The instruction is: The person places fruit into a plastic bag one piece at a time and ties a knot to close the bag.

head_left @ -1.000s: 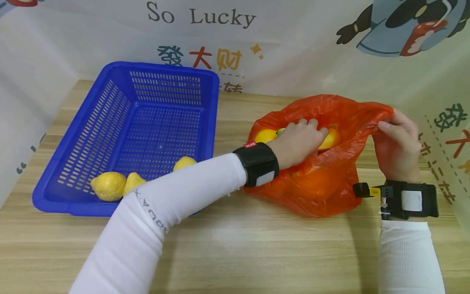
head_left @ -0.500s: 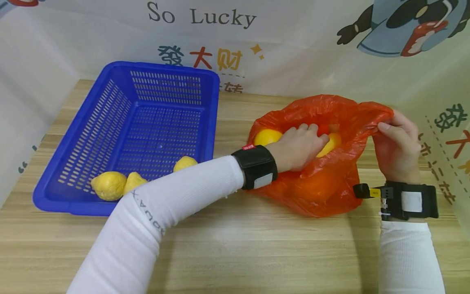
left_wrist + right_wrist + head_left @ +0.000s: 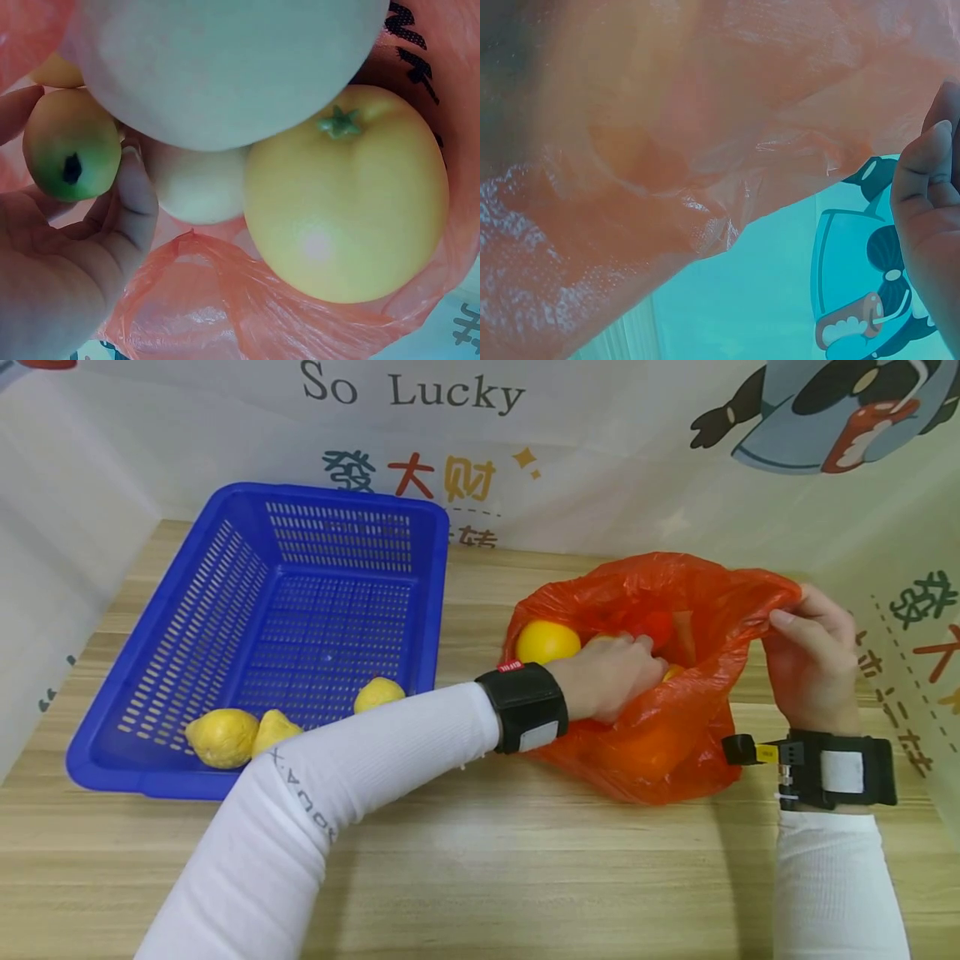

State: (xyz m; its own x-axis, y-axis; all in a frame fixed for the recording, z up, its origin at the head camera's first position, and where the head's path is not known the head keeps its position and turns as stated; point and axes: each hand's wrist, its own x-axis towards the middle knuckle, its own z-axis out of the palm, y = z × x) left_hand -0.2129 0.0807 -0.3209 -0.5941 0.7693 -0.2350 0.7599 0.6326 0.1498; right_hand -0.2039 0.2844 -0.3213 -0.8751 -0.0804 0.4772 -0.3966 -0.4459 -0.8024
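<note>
My left hand point(image 3: 611, 675) reaches into the mouth of a red plastic bag point(image 3: 637, 752). In the left wrist view, its thumb and fingers are round a small yellow-orange fruit point(image 3: 71, 135) with a green end and a dark tip. Beside it in the bag lie a big round yellow fruit point(image 3: 349, 202) with a star-shaped green stem, and larger pale round ones point(image 3: 232, 67). A red round item point(image 3: 654, 625) shows behind the knuckles in the head view. At the bag's right side, my right hand point(image 3: 817, 652) pinches the rim and holds it up.
A blue slotted plastic basket point(image 3: 112, 760) stands at the left, with a lemon point(image 3: 223, 737) and other yellow fruits near its front. My left forearm point(image 3: 397, 752) crosses its front right corner. White printed cloth point(image 3: 600, 410) borders the wooden table point(image 3: 480, 877) behind and at the sides.
My left hand has sunk lower into the bag and its fingers have curled in. More of the yellow fruit on the left and the red item now shows. The right hand stays at the rim.
</note>
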